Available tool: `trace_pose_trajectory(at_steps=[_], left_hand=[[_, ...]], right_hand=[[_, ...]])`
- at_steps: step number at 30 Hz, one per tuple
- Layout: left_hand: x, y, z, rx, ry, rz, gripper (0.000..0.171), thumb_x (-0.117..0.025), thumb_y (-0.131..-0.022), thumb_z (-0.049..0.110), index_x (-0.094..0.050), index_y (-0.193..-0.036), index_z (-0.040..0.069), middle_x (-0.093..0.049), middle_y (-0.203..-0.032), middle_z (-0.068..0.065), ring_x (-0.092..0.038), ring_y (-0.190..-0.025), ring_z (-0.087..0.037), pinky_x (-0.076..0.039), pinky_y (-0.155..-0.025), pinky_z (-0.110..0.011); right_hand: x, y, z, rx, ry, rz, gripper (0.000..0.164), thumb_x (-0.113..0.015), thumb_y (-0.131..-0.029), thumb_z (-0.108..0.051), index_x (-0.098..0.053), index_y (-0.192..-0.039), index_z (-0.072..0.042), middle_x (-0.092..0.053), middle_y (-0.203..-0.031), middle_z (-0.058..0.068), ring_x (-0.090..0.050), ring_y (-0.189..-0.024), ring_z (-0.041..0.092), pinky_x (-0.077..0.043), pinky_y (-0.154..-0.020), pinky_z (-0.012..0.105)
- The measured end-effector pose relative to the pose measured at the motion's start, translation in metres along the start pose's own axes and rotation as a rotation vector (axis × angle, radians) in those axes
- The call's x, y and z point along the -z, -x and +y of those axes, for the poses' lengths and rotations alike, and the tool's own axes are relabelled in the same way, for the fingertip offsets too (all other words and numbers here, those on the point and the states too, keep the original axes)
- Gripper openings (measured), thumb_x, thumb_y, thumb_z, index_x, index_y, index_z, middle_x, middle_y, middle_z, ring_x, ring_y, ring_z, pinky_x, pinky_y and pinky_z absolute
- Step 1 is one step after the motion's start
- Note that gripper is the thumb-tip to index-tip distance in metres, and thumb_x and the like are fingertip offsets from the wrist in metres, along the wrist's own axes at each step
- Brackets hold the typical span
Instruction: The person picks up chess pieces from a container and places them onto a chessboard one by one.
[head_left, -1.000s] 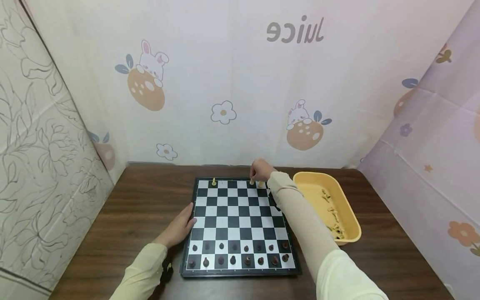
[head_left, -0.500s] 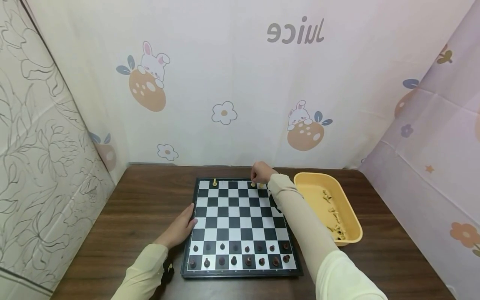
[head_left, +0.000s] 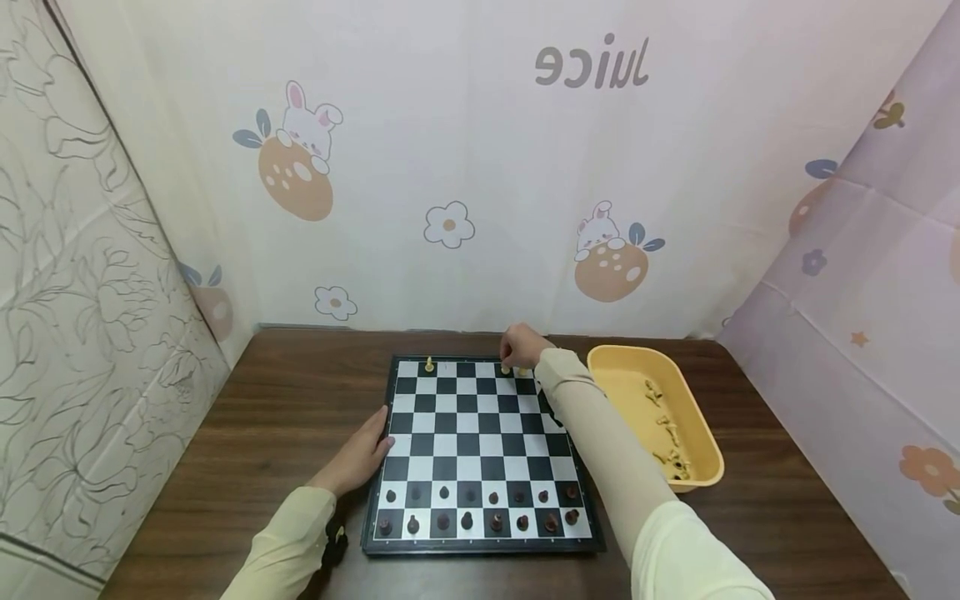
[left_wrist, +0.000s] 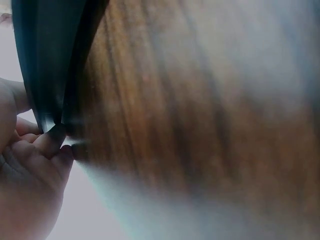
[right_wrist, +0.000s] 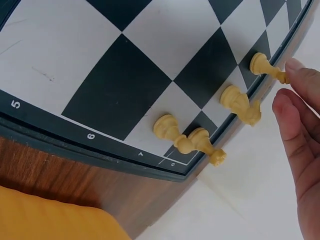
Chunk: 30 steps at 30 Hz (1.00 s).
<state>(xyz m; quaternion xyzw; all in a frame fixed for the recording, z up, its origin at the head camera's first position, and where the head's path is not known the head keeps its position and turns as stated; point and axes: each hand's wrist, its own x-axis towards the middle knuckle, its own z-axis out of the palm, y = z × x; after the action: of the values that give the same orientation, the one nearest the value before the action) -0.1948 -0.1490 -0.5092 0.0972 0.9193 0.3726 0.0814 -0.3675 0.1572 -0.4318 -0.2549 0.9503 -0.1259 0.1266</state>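
My right hand (head_left: 522,345) is at the board's far edge. In the right wrist view its thumb and finger pinch the top of a pale yellow chess piece (right_wrist: 264,66), whose base stands on a square; the fingers hide its head. Beside it a knight (right_wrist: 241,105), a rook (right_wrist: 207,145) and a pawn (right_wrist: 172,133) stand near the corner. The chessboard (head_left: 457,423) lies flat on the table. My left hand (head_left: 356,458) grips its left edge, thumb on top; in the left wrist view the fingers curl at the dark edge.
Several dark pieces (head_left: 496,522) fill the board's two near rows. One pale piece (head_left: 429,365) stands at the far left. A yellow tray (head_left: 716,467) with several pale pieces sits right of the board, beside my right forearm. A patterned curtain (head_left: 375,167) hangs behind the table.
Almost nothing moves. The view shifts slightly, while the right hand stays at the same pale piece and the left hand stays at the board's edge.
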Motion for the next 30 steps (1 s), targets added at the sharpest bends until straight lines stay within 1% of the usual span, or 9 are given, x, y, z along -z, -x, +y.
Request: trace_pose_trajectory(at_steps=[3, 7, 10, 12, 18, 20, 25, 30], left_hand=[[0.000, 0.000, 0.001, -0.021, -0.002, 0.000, 0.061, -0.047, -0.100, 0.013, -0.016, -0.149, -0.006, -0.020, -0.153, -0.025, -0.021, -0.140, -0.039, -0.021, -0.111, -0.053], [-0.001, 0.001, 0.002, -0.062, -0.002, 0.006, 0.058, -0.046, -0.100, 0.010, -0.018, -0.147, -0.011, -0.020, -0.151, -0.029, -0.022, -0.138, -0.042, -0.022, -0.111, -0.054], [0.000, 0.002, 0.002, -0.060, 0.000, 0.001, 0.059, -0.046, -0.100, 0.011, -0.017, -0.147, -0.010, -0.019, -0.152, -0.028, -0.021, -0.139, -0.041, -0.021, -0.111, -0.053], [0.001, 0.002, 0.001, -0.070, 0.001, 0.006, 0.059, -0.046, -0.100, 0.010, -0.017, -0.147, -0.011, -0.020, -0.151, -0.030, -0.021, -0.138, -0.042, -0.022, -0.111, -0.055], [0.002, 0.002, 0.002, -0.061, -0.003, 0.002, 0.059, -0.045, -0.100, 0.011, -0.016, -0.147, -0.009, -0.018, -0.152, -0.028, -0.020, -0.139, -0.041, -0.020, -0.112, -0.054], [0.002, 0.001, 0.002, -0.052, -0.003, -0.002, 0.059, -0.045, -0.101, 0.012, -0.016, -0.148, -0.009, -0.018, -0.152, -0.027, -0.019, -0.140, -0.040, -0.020, -0.112, -0.053], [0.003, 0.001, 0.003, -0.041, 0.007, -0.012, 0.060, -0.045, -0.101, 0.011, -0.015, -0.148, -0.008, -0.018, -0.153, -0.027, -0.019, -0.140, -0.041, -0.020, -0.111, -0.054], [0.004, 0.001, 0.004, -0.043, 0.006, -0.009, 0.060, -0.045, -0.101, 0.011, -0.014, -0.148, -0.008, -0.017, -0.153, -0.027, -0.019, -0.140, -0.041, -0.020, -0.111, -0.054]], right_hand=[[0.004, 0.004, -0.001, -0.007, 0.012, 0.018, 0.005, -0.075, -0.082, -0.007, -0.073, -0.077, -0.007, -0.065, -0.074, 0.000, -0.058, -0.066, 0.012, -0.051, -0.059, 0.024], [0.014, 0.011, -0.002, -0.015, 0.021, 0.053, 0.005, -0.073, -0.083, -0.004, -0.073, -0.078, -0.005, -0.066, -0.075, 0.002, -0.060, -0.067, 0.014, -0.052, -0.061, 0.027], [0.020, 0.015, 0.001, -0.013, 0.021, 0.072, 0.005, -0.073, -0.082, -0.004, -0.073, -0.078, -0.006, -0.066, -0.075, 0.003, -0.060, -0.067, 0.015, -0.053, -0.062, 0.028], [0.024, 0.017, 0.004, -0.002, 0.019, 0.083, 0.006, -0.072, -0.082, -0.003, -0.072, -0.077, -0.006, -0.066, -0.074, 0.002, -0.060, -0.067, 0.015, -0.052, -0.062, 0.027], [0.034, 0.024, 0.015, 0.051, 0.053, 0.133, 0.005, -0.071, -0.081, -0.003, -0.072, -0.076, -0.004, -0.067, -0.074, 0.004, -0.061, -0.068, 0.016, -0.053, -0.063, 0.029], [0.039, 0.028, 0.016, 0.042, 0.065, 0.144, 0.005, -0.071, -0.081, -0.003, -0.072, -0.077, -0.003, -0.067, -0.075, 0.005, -0.061, -0.069, 0.018, -0.054, -0.065, 0.031], [0.050, 0.043, 0.020, -0.013, 0.073, 0.158, 0.005, -0.071, -0.081, -0.001, -0.072, -0.077, -0.001, -0.067, -0.076, 0.006, -0.061, -0.070, 0.019, -0.054, -0.066, 0.033], [0.058, 0.056, 0.027, -0.028, 0.077, 0.176, 0.006, -0.071, -0.080, 0.001, -0.072, -0.075, -0.002, -0.068, -0.076, 0.007, -0.061, -0.071, 0.020, -0.053, -0.067, 0.034]])
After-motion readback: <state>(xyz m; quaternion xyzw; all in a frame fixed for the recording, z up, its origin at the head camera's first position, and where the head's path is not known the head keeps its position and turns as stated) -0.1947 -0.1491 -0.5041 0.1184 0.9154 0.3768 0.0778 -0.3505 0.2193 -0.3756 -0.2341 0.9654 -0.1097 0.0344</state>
